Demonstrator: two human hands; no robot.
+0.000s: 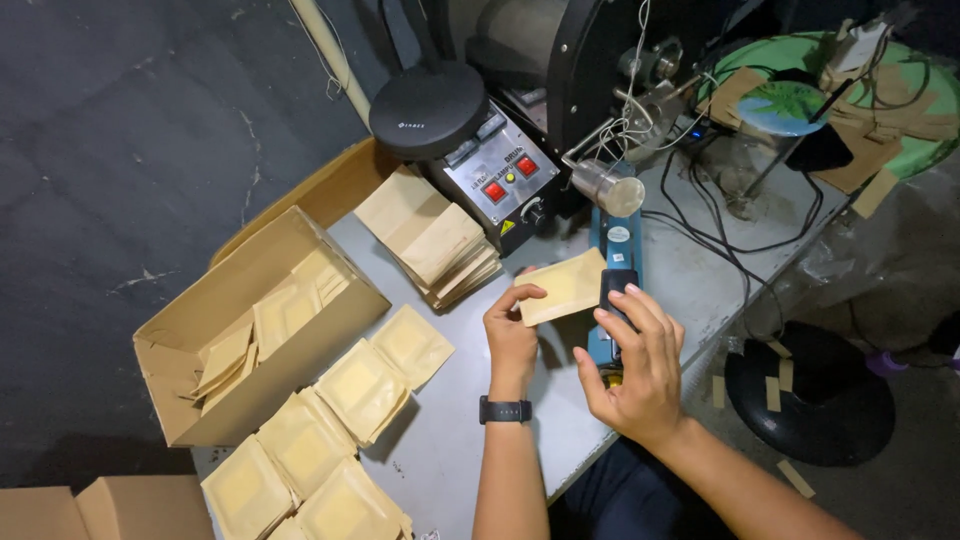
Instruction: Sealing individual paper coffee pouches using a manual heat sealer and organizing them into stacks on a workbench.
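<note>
My left hand pinches a small tan paper pouch by its left edge and holds it flat across the blue heat sealer. My right hand rests on the sealer's black press arm, fingers spread over it, just right of the pouch. A black watch sits on my left wrist.
A fanned stack of flat pouches lies left of a grey control box with red switches. Filled pouches overlap along the grey table's front left, beside an open cardboard box holding more. Cables and a black round stool are at right.
</note>
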